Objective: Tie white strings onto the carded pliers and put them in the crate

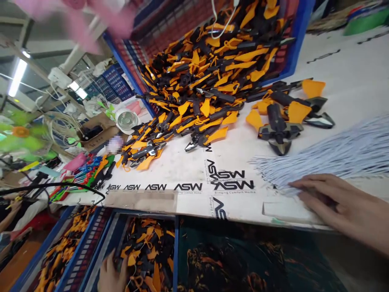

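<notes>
Pressing the right hand [325,198] open on a sheaf of thin white wires [322,156] at right of frame, nothing pinched. Left hand [112,275] sits among orange-handled pliers [148,255] in a blue crate [174,243], lower centre; grip hidden, cannot tell.

The white sheet [340,81] on the table repeats "ASW" logos [187,187] in black along its front edge, some turned sideways; tiny print [185,192] beneath the logos reads "Bringing Comfort Home".
</notes>
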`<state>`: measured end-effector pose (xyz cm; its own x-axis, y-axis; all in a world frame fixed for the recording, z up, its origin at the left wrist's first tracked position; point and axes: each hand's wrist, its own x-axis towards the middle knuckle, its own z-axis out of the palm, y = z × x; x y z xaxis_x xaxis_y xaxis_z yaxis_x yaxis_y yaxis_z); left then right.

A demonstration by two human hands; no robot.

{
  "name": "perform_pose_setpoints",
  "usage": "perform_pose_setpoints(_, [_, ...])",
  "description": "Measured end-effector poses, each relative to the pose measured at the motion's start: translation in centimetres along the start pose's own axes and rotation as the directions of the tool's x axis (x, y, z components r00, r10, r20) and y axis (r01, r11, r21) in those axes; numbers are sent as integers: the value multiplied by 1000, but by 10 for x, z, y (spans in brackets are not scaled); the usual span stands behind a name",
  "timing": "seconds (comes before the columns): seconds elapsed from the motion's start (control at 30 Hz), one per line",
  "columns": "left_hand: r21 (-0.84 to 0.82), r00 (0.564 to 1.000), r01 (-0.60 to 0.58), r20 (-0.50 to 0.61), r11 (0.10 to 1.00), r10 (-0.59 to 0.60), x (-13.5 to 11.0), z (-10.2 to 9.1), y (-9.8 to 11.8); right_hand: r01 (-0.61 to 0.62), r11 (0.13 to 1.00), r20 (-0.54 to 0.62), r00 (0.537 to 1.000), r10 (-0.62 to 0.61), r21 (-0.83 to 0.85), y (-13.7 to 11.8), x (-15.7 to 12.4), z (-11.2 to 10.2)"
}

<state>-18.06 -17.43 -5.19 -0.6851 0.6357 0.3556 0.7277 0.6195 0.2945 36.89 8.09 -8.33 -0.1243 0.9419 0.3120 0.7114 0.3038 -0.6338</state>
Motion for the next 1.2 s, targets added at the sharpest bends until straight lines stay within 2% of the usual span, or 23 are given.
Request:
perform_pose_setpoints(0.03, [-20, 999, -47, -16, 999, 46, 16, 7, 17, -3, 1000, 22, 1000, 3, 17, 5, 1, 0])
perform_pose_setpoints(0.07, [-61, 983, -181, -41, 982, 178, 35, 16, 38, -7, 999, 39, 999, 6, 34, 9, 2, 0])
perform_pose_setpoints(0.13, [-105, 914, -403, -103, 909, 393, 80, 33, 87, -12, 998, 48, 999, 9, 62, 12, 4, -2])
perform_pose_setpoints(0.2, [-99, 842, -539, -106, 836, 530, 127, 49, 139, -20, 998, 46, 999, 17, 64, 9, 5, -7])
perform_pose_setpoints(0.27, [-45, 821, -570, -59, 820, 567, 172, 62, 186, -56, 997, 60, 997, 53, 46, 1, 5, -13])
perform_pose_setpoints(0.37, [-1, 856, -515, 54, 857, 515, 225, 75, 235, -198, 980, 68, 978, 196, 29, -12, 4, -20])
perform_pose_setpoints(0.43, [-20, 875, -479, 76, 878, 479, 247, 78, 251, -264, 964, 26, 964, 263, 35, -19, 5, -22])
perform_pose_setpoints(0.53, [-81, 875, -469, 94, 880, 475, 257, 77, 259, -238, 969, -52, 969, 242, 75, -25, 6, -22])
perform_pose_setpoints(0.63, [-187, 839, -512, 100, 838, 535, 241, 70, 258, -206, 972, -76, 974, 215, 110, -27, 6, -21])
perform_pose_setpoints(0.7, [-266, 818, -531, 90, 805, 569, 219, 65, 258, -212, 970, -65, 973, 221, 118, -27, 5, -21])
perform_pose_setpoints(0.73, [-358, 819, -505, 88, 785, 567, 204, 62, 258, -217, 969, -62, 972, 225, 119, -28, 4, -22])
perform_pose_setpoints(0.77, [-487, 828, -441, 103, 753, 551, 187, 60, 260, -222, 968, -68, 971, 231, 119, -28, 4, -22])
perform_pose_setpoints(0.8, [-671, 845, -299, 144, 678, 515, 169, 57, 263, -228, 966, -76, 968, 238, 120, -29, 3, -21])
perform_pose_setpoints(0.83, [-829, 845, -96, 225, 551, 485, 150, 54, 266, -237, 964, -86, 965, 248, 122, -30, 3, -21])
perform_pose_setpoints(0.87, [-901, 819, 133, 334, 412, 466, 130, 51, 272, -245, 961, -88, 962, 257, 127, -31, 2, -21])
perform_pose_setpoints(0.9, [-894, 768, 341, 443, 291, 462, 110, 49, 278, -251, 958, -90, 960, 265, 136, -32, 2, -21])
perform_pose_setpoints(0.93, [-834, 696, 512, 544, 207, 469, 91, 47, 285, -252, 956, -86, 960, 266, 147, -33, 1, -21])
perform_pose_setpoints(1.0, [-663, 541, 742, 682, 103, 492, 57, 47, 301, -224, 961, -83, 967, 240, 163, -36, 0, -22])
perform_pose_setpoints(1.03, [-589, 482, 804, 722, 75, 497, 42, 48, 309, -193, 968, -98, 973, 210, 161, -39, -1, -23])
perform_pose_setpoints(1.07, [-538, 445, 841, 748, 58, 492, 29, 50, 317, -151, 977, -121, 978, 171, 153, -44, -2, -25])
perform_pose_setpoints(1.13, [-488, 408, 871, 781, 53, 472, 10, 55, 329, -53, 991, -173, 982, 74, 124, -57, -5, -29])
perform_pose_setpoints(1.2, [-479, 401, 876, 783, 50, 475, -1, 59, 338, 39, 992, -185, 983, -16, 119, -74, -6, -33])
